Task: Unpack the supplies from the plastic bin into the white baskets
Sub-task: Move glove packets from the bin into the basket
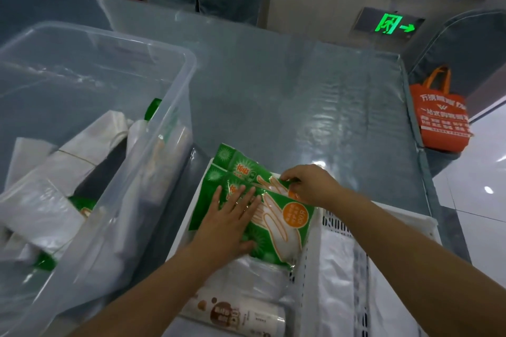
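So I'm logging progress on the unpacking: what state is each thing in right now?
plastic bin: lidless, still holds white bags and green packs
green glove packs: lying in the left white basket
left hand: flat, pressing the packs
right hand: pinching a pack's edge
exit sign: lit

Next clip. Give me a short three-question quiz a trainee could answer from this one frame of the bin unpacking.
1. True or false: the left hand lies flat on the green glove packets.
2. What is the right hand doing? A) lifting the orange tote bag B) pinching the far edge of a glove packet C) resting inside the clear plastic bin
3. Fill in: the glove packets lie in a white ____.

Key
1. True; the fingers are spread straight on top.
2. B
3. basket
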`<state>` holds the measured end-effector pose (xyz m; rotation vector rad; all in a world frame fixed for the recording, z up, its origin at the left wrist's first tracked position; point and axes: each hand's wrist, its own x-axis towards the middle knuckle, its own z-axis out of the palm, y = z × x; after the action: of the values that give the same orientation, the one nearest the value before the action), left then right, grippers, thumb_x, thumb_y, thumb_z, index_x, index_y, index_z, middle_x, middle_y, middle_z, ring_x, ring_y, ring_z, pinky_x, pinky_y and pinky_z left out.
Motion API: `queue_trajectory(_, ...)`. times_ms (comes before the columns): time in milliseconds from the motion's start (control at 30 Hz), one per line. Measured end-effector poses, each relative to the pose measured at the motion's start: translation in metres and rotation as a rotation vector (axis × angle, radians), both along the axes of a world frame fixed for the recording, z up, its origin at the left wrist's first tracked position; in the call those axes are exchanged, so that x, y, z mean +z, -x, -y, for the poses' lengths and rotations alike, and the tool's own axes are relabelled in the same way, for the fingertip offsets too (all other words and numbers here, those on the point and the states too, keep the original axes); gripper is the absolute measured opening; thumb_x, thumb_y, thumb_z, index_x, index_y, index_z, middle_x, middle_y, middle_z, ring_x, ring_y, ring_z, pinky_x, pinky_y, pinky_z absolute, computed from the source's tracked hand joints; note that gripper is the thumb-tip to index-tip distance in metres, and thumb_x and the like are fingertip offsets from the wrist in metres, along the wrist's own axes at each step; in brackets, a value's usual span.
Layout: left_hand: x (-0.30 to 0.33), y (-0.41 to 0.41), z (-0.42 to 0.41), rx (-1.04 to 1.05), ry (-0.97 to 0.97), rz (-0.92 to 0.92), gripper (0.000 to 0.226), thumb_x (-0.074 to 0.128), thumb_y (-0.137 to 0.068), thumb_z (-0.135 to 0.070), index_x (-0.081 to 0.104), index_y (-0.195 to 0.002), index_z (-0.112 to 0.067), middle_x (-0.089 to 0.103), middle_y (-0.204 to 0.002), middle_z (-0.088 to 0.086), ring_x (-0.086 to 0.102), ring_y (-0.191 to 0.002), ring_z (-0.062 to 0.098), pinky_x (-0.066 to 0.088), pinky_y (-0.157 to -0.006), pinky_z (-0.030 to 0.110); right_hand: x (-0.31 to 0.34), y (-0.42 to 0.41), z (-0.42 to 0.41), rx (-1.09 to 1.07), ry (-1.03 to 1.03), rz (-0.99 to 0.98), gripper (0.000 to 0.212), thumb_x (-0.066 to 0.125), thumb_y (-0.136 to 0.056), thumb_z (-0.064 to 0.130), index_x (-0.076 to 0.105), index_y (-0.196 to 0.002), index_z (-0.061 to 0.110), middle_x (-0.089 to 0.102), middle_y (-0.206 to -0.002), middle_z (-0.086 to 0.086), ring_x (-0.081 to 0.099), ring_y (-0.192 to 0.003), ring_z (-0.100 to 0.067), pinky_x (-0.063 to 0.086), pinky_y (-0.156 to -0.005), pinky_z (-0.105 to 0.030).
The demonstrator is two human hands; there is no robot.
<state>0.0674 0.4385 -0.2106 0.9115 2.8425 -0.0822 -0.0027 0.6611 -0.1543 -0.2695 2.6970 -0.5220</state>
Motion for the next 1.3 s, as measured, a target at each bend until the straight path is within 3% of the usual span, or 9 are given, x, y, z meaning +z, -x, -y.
queue_trajectory(100,0.004,-0.004,0.003,0.021,0.020,-0.047,0.090,0.027,-0.081,-0.071,-0.017,-0.141,-0.021,-0.020,-0.150,0.004,-0.032,-0.132,0.025,-0.019,-0.106,0.057,0.001,0.007,0.001,0.048,-0.027,0.036,0.035,0.053,-0.084,0.011,0.066,-0.112,0.027,0.068,-0.112,0.003,0.060,-0.098,-0.015,0.046,-0.082,-0.025)
queue_trajectory(200,0.004,-0.001,0.000,0.023,0.024,-0.028,0.091,0.027,-0.082,-0.069,-0.029,-0.136,-0.022,-0.034,-0.143,0.004,-0.043,-0.126,0.025,-0.029,-0.101,0.054,0.003,0.012,0.004,0.060,-0.056,-0.002,0.032,0.053,-0.084,0.012,0.067,-0.109,0.027,0.069,-0.109,0.003,0.060,-0.096,-0.015,0.045,-0.077,-0.025)
queue_trajectory(333,0.003,0.007,-0.005,0.060,-0.014,-0.035,0.094,0.031,-0.082,-0.070,-0.033,-0.134,-0.024,-0.038,-0.142,0.002,-0.043,-0.126,0.025,-0.032,-0.099,0.053,0.002,0.004,0.007,0.015,-0.031,-0.067,0.028,0.053,-0.084,0.013,0.067,-0.105,0.025,0.066,-0.102,0.002,0.060,-0.090,-0.016,0.048,-0.072,-0.029)
queue_trajectory(433,0.000,0.011,-0.007,0.069,-0.038,-0.020,0.095,0.033,-0.081,-0.070,-0.033,-0.134,-0.026,-0.034,-0.146,0.001,-0.038,-0.130,0.025,-0.026,-0.104,0.054,0.002,-0.002,0.000,-0.077,-0.003,-0.185,0.022,0.060,-0.081,0.015,0.067,-0.101,0.022,0.058,-0.097,0.002,0.057,-0.088,-0.018,0.041,-0.070,-0.026)
queue_trajectory(567,-0.001,0.010,-0.006,0.077,-0.066,0.013,0.097,0.037,-0.081,-0.068,-0.035,-0.133,-0.028,-0.032,-0.147,0.001,-0.042,-0.128,0.023,-0.026,-0.104,0.053,0.002,-0.022,-0.010,-0.141,0.010,-0.422,0.017,0.066,-0.080,0.019,0.067,-0.096,0.017,0.061,-0.097,0.000,0.051,-0.094,-0.020,0.033,-0.080,-0.027)
queue_trajectory(667,0.002,0.010,-0.005,0.110,-0.076,0.014,0.101,0.043,-0.077,-0.070,-0.033,-0.133,-0.033,-0.034,-0.146,0.005,-0.042,-0.127,0.025,-0.022,-0.106,0.054,-0.001,-0.049,-0.009,-0.083,-0.053,-0.602,0.012,0.071,-0.075,0.023,0.067,-0.082,0.016,0.062,-0.082,-0.001,0.052,-0.079,-0.022,0.034,-0.072,-0.032)
queue_trajectory(833,0.009,0.012,-0.004,0.172,-0.050,0.066,0.108,0.047,-0.072,-0.074,-0.023,-0.140,-0.029,-0.032,-0.147,0.005,-0.029,-0.136,0.025,-0.013,-0.109,0.052,-0.012,-0.065,-0.005,-0.009,-0.187,-0.518,0.013,0.065,-0.079,0.029,0.065,-0.087,0.018,0.062,-0.084,-0.001,0.051,-0.078,-0.021,0.035,-0.073,-0.034)
queue_trajectory(1000,0.019,0.021,0.000,0.237,-0.100,0.026,0.106,0.046,-0.074,-0.072,-0.011,-0.146,-0.020,-0.010,-0.157,0.007,-0.003,-0.144,0.023,0.004,-0.113,0.047,-0.010,-0.060,-0.003,-0.116,-0.131,-0.552,0.011,0.069,-0.078,0.022,0.068,-0.087,0.017,0.061,-0.081,-0.002,0.053,-0.078,-0.023,0.039,-0.072,-0.036)
queue_trajectory(1300,0.031,0.025,0.002,0.270,-0.058,0.023,0.101,0.044,-0.078,-0.070,-0.008,-0.147,-0.018,-0.003,-0.158,0.011,0.002,-0.144,0.026,0.006,-0.115,0.044,-0.010,-0.053,-0.005,-0.224,-0.151,-0.491,0.021,0.058,-0.086,0.024,0.063,-0.106,0.020,0.060,-0.101,-0.002,0.050,-0.094,-0.020,0.034,-0.081,-0.031)
